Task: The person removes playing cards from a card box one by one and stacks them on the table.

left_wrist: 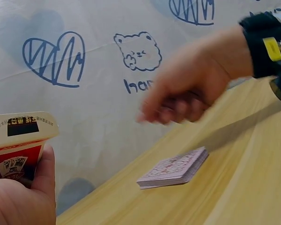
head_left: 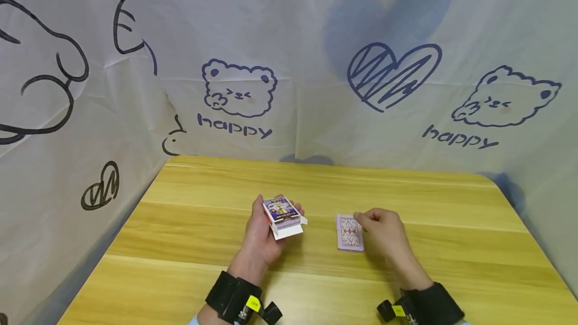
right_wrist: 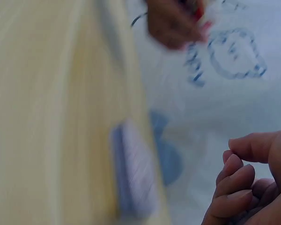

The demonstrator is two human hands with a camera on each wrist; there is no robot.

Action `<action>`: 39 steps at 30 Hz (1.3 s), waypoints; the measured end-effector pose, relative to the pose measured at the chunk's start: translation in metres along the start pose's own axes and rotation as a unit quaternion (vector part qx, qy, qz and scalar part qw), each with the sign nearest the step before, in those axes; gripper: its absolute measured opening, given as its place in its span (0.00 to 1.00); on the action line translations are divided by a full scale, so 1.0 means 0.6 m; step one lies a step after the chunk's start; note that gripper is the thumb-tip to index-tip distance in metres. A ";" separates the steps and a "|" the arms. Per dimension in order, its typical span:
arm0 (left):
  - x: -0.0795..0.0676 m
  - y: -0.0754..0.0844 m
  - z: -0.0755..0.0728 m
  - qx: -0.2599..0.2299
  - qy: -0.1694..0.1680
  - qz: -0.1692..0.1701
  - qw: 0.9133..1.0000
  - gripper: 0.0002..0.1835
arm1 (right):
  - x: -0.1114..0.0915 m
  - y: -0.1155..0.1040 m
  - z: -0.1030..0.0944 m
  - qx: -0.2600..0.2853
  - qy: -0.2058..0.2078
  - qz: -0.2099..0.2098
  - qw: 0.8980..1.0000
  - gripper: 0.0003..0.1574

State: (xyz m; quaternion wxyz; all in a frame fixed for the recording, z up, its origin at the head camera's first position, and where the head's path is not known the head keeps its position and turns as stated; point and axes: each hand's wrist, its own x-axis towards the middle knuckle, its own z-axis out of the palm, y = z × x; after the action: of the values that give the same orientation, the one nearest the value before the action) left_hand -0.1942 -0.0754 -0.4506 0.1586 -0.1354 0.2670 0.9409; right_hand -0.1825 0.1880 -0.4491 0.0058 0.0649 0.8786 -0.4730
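- Head view, furthest left: a marked cloth (head_left: 311, 119) hangs beyond the left edge of the table (head_left: 180, 245) and runs on behind its far edge.
- Left hand (head_left: 263, 239): palm up over the table, left of the middle between its side edges. It grasps the box (head_left: 282, 211), thumb along one side and fingers along the other. A black strap (head_left: 232, 296) is round this wrist.
- Box: printed face up, with a white flap (head_left: 288, 232) sticking out at the end toward the person.
- Deck (head_left: 349, 233): flat on the table, patterned back up, a little toward the right edge and short of the far edge. Its long axis runs roughly from the person's side toward that far edge. It lies to the right of the box, apart from it.
- Right hand (head_left: 384, 228): the nearer one to the deck, which lies below and to the left of it. Left wrist view shows a gap between them. The fingers are curled in, thumb tip at the forefinger, with nothing visible in their grasp.
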 end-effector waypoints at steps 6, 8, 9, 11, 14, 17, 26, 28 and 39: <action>0.002 -0.015 -0.005 0.012 -0.003 -0.002 1.000 0.35 | -0.031 -0.070 0.034 0.094 -0.037 -0.036 0.994 0.17; 0.002 -0.020 -0.005 0.021 -0.002 -0.001 1.000 0.35 | -0.041 -0.085 0.049 0.122 -0.057 -0.039 0.990 0.15; 0.002 -0.022 -0.005 0.024 -0.001 0.001 1.000 0.35 | -0.045 -0.090 0.057 0.135 -0.066 -0.037 0.988 0.15; 0.001 -0.027 -0.005 0.030 0.000 0.004 1.000 0.36 | -0.051 -0.097 0.069 0.154 -0.076 -0.036 0.985 0.13; 0.001 -0.032 -0.003 0.031 0.001 0.006 1.000 0.36 | -0.059 -0.102 0.082 0.172 -0.084 -0.032 0.981 0.12; 0.001 -0.036 -0.001 0.029 -0.001 0.014 0.999 0.36 | -0.063 -0.102 0.090 0.179 -0.089 -0.030 0.979 0.12; 0.002 -0.042 0.004 0.008 -0.002 0.051 0.999 0.33 | -0.067 -0.093 0.098 0.167 -0.088 -0.027 0.982 0.12; 0.000 -0.042 0.005 0.005 -0.009 0.049 0.999 0.32 | -0.066 -0.093 0.101 0.167 -0.089 -0.019 0.982 0.14; -0.003 -0.050 0.010 0.011 -0.051 0.049 0.997 0.29 | -0.062 -0.080 0.112 0.243 -0.089 0.063 0.964 0.20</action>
State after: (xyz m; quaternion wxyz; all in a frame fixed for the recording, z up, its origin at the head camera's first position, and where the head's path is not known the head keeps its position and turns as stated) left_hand -0.1827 -0.0484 -0.4585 0.1271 -0.0727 0.2756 0.9501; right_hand -0.1549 0.1023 -0.4437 0.0977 0.0779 0.7276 -0.6745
